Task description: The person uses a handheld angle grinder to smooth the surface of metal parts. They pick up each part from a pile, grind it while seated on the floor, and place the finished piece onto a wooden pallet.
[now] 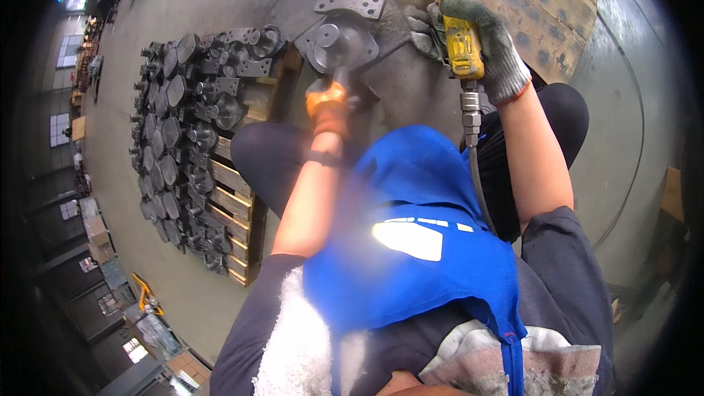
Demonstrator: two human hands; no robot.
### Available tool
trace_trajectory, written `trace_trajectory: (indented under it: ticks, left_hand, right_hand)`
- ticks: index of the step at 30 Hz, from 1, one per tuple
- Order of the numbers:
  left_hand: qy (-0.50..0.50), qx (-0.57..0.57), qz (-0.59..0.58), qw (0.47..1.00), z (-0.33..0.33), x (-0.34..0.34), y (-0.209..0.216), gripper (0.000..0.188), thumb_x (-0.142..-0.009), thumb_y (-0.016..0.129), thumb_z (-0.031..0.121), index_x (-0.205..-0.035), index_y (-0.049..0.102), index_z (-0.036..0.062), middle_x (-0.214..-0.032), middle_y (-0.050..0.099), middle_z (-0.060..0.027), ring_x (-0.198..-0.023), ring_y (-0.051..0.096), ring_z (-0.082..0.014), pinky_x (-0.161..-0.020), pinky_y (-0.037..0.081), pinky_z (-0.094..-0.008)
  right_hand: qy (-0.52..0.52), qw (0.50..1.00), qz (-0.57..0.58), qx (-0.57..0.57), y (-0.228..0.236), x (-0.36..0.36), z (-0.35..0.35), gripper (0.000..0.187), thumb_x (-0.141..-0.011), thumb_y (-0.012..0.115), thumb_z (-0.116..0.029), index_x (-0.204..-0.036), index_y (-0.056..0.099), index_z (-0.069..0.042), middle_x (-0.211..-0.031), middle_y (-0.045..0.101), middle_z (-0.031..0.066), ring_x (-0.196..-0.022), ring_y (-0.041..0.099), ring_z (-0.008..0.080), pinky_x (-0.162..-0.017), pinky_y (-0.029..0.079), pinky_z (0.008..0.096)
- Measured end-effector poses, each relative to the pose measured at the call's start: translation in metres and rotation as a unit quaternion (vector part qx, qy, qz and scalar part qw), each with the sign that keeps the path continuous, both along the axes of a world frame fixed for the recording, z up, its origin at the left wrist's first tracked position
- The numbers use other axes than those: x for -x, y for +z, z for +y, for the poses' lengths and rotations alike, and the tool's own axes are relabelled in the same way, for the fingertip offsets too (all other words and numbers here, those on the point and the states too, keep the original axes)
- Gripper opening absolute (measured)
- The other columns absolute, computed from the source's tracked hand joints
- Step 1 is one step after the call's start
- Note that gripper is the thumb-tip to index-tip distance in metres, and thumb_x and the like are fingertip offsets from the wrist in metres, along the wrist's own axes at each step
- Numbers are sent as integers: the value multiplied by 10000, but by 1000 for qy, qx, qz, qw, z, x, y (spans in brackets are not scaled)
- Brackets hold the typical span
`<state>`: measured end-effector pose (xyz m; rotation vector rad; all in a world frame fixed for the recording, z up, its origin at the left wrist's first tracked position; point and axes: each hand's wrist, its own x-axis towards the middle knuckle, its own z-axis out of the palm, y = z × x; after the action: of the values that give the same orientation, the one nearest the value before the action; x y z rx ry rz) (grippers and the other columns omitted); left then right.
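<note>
My right hand (pixel 488 40), in a grey work glove, is wrapped round a yellow air tool (pixel 462 44). A metal coupling (pixel 471 110) joins the tool to a dark hose (pixel 482 183). My left hand (pixel 328 106) wears an orange glove and is closed; motion blurs its fingertips, and whatever they grip cannot be made out. Just beyond it lies a grey metal flange part (pixel 334 45) with a raised round boss, on a dark work surface (pixel 396 88). A flat metal plate with drilled holes (pixel 350 4) lies behind that part.
To my left, a wooden pallet (pixel 233 213) bears rows of similar metal parts (pixel 172 136). A worn, stained board (pixel 535 7) is at the far right. A thin cable or hose (pixel 643 117) curves across the floor on the right. My bent knees flank the work surface.
</note>
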<state>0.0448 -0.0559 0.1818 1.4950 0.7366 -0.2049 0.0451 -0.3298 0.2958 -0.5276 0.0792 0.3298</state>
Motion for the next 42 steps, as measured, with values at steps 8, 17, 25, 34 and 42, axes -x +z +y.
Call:
trace_trajectory:
  ticks: [8, 17, 25, 34, 42]
  left_hand:
    - [-56, -366, -76, 926, 28, -44, -65, 282, -872, 693, 194, -996, 553, -17, -740, 689, -152, -542, 666, -247, -485, 530, -353]
    - [-34, -232, -49, 971, 21, -36, -16, 342, -888, 688, 319, -1032, 633, 14, -797, 683, -97, -550, 655, -242, -485, 519, -347]
    - [-238, 2, -6, 971, -71, 27, 122, 289, -999, 463, 83, -1253, 568, -7, -1282, 601, -137, -1144, 598, -223, -961, 479, -307]
    - [-442, -486, -345, 670, -53, -17, -27, 638, -850, 674, 550, -1189, 641, 11, -1059, 697, -131, -897, 665, -201, -800, 507, -327]
    - [-244, -156, -50, 956, -90, 6, 71, 703, -736, 744, 555, -1183, 622, 26, -1084, 668, -166, -964, 646, -267, -836, 500, -363]
  right_hand:
    - [124, 885, 54, -446, -71, -25, 34, 337, -922, 642, -204, -1108, 565, 66, -1267, 564, 266, -1225, 561, 344, -1042, 492, 467]
    - [91, 910, 130, -382, -101, -14, 65, 360, -866, 672, -163, -1163, 595, 27, -1143, 638, 224, -1067, 656, 325, -870, 591, 465]
    - [124, 925, 67, -353, -113, -24, 70, 417, -854, 684, -151, -1168, 520, 69, -1073, 629, 211, -871, 692, 269, -789, 608, 374]
    - [100, 944, 61, -310, -118, -27, 80, 550, -866, 666, -196, -1254, 444, 123, -1021, 628, 194, -858, 655, 258, -816, 570, 352]
    - [170, 923, 24, -345, -132, -38, 80, 427, -846, 685, -163, -1214, 568, 17, -1074, 661, 197, -915, 683, 263, -834, 581, 351]
